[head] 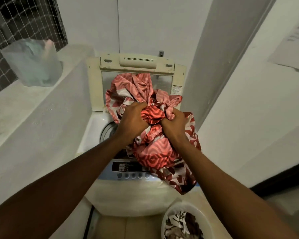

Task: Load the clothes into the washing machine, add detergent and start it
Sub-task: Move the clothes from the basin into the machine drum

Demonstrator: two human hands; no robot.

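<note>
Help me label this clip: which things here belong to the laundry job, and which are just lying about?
Job:
left hand and right hand, both gripping the red cloth
washer, lid up
basket of clothes

Lying about:
plastic bag on the ledge
paper on the wall

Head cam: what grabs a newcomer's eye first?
The red and pink patterned cloth, bunched in both fists, left hand and right hand, over the open top-loading washing machine at centre; part of it drapes over the control panel. A white basket with more cloth sits bottom right.
</note>
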